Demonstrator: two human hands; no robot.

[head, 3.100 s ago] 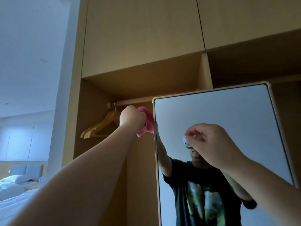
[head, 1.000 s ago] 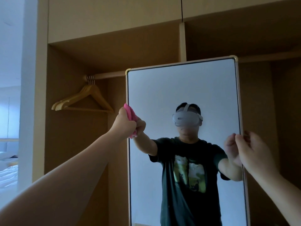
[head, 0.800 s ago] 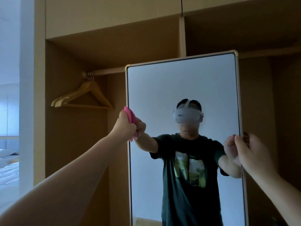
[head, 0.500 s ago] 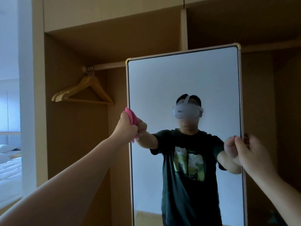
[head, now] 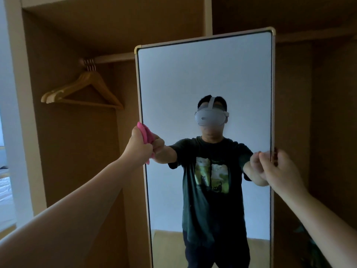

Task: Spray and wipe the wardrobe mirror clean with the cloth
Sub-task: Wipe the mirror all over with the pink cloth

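A tall mirror in a pale gold frame stands out from the open wooden wardrobe. My left hand grips a bunched pink cloth against the mirror's left edge at mid height. My right hand grips the mirror's right edge at about the same height, thumb in front and fingers curled behind the frame. The glass reflects a person in a dark T-shirt and a white headset. No spray bottle is in view.
Several wooden hangers hang from a rail in the left wardrobe bay. A vertical wardrobe partition rises behind the mirror. The right bay is dark. A bed shows at the far left.
The cloth has slid down the mirror's left edge from near the top corner to mid height. My right hand went from in front of the glass to the right edge. The view has tilted downward.
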